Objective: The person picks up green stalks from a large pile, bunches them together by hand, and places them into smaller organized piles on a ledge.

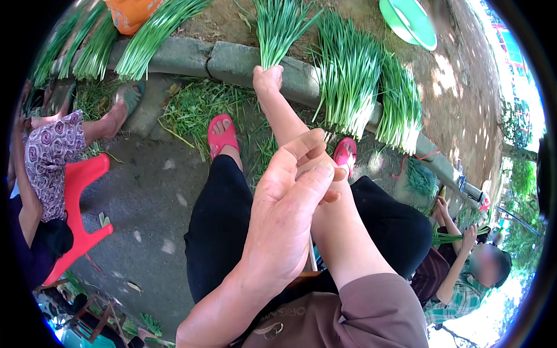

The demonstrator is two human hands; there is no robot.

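Note:
Reaching far out, my right hand (268,79) is closed round the pale lower ends of a bunch of garlic chives (281,29). Its green leaves fan away from me over the kerb (235,62). Close in front of me is my left hand (284,203), raised over my right forearm, palm partly turned up. Its fingers are curled and the thumb lies against them; nothing shows in them. Just right of the held bunch, more garlic chives (351,75) lean in thick piles on the kerb, white ends toward me. Loose leaf trimmings (200,110) litter the ground below.
More chive bundles (165,35) lie left beside an orange bag (130,14). A green basin (408,22) stands far right. Left, a person in patterned trousers (55,153) is by a red stool (81,203). At right, another person's hand (469,238) holds green stalks.

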